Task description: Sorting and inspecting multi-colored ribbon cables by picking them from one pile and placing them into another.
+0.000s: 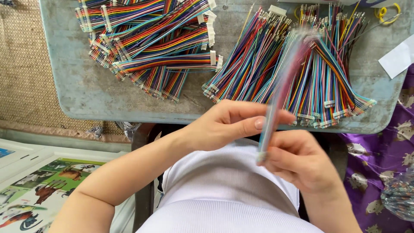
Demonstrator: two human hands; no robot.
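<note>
My left hand [228, 125] and my right hand [297, 162] both grip one multicoloured ribbon cable [280, 92], which is blurred and points up and away from my lap. The left thumb and fingers pinch it near its middle. Lower down, the right hand holds its lower end, where a small white connector sits. Behind it on the grey table [86, 86] lies a fanned heap of loose rainbow wire sets [302, 73] with bare metal tips at the far end. At the back left lies a pile of finished cables with white connectors [155, 43].
The table's front edge runs just above my hands. A woven mat [21, 64] covers the floor at the left. Printed picture sheets [39, 194] lie at the lower left. Purple patterned cloth [384, 151] and a clear bag [399, 194] are at the right. White paper [396, 58] rests on the table.
</note>
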